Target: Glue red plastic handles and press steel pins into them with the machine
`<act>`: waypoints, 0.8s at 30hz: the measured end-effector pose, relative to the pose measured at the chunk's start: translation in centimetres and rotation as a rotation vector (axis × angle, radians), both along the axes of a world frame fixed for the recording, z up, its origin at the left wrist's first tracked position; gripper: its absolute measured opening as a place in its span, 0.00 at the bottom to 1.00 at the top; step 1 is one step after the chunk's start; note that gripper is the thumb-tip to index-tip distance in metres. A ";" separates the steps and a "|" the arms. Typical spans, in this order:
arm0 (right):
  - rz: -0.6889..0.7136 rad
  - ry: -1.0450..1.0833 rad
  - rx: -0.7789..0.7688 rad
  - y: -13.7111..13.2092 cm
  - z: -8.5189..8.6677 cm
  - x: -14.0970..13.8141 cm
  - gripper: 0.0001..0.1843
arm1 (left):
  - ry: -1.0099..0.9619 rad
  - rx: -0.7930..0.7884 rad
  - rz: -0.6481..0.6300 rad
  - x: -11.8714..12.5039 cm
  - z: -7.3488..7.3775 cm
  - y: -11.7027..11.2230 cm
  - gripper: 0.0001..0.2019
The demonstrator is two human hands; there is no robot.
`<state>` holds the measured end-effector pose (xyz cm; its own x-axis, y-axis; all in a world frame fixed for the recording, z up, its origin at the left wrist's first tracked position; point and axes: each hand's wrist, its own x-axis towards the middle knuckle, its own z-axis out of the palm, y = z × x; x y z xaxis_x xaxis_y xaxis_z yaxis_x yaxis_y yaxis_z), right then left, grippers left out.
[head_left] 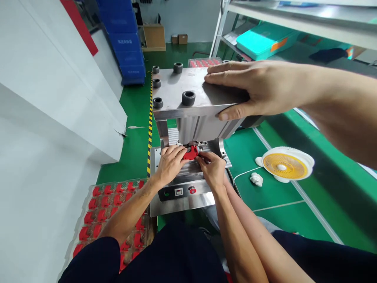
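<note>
My left hand [171, 163] and my right hand [212, 168] both pinch a small red plastic part [191, 153] on the ribbed bed of a small metal press [182, 196], directly under its ram. My fingers are curled round the part from either side. Another person's hand [256, 88] lies flat on the press's steel top plate [173, 92], with the thumb hooked over the front edge; that arm comes in from the right. Black bushings stand on the top plate.
A clear tray of several red parts [112, 212] lies at lower left. A small yellow fan [284, 165] and a white lump [256, 179] sit on the green table to the right. Blue crates [126, 39], a shelf rack with a teal box [265, 39] and a white wall surround.
</note>
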<state>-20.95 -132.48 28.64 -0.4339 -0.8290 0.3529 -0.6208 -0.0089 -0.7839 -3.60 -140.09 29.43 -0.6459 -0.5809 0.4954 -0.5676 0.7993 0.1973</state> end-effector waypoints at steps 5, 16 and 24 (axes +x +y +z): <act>0.001 0.061 0.027 -0.2 0.6 0.2 0.09 | -0.004 0.042 0.018 -0.1 0.1 0.1 0.14; 0.171 0.508 0.272 -0.4 4.1 0.5 0.20 | -0.070 0.025 0.079 -0.7 0.9 1.5 0.16; 0.192 0.624 0.425 -1.3 5.6 1.1 0.23 | -0.076 0.037 0.061 -1.0 0.9 1.0 0.17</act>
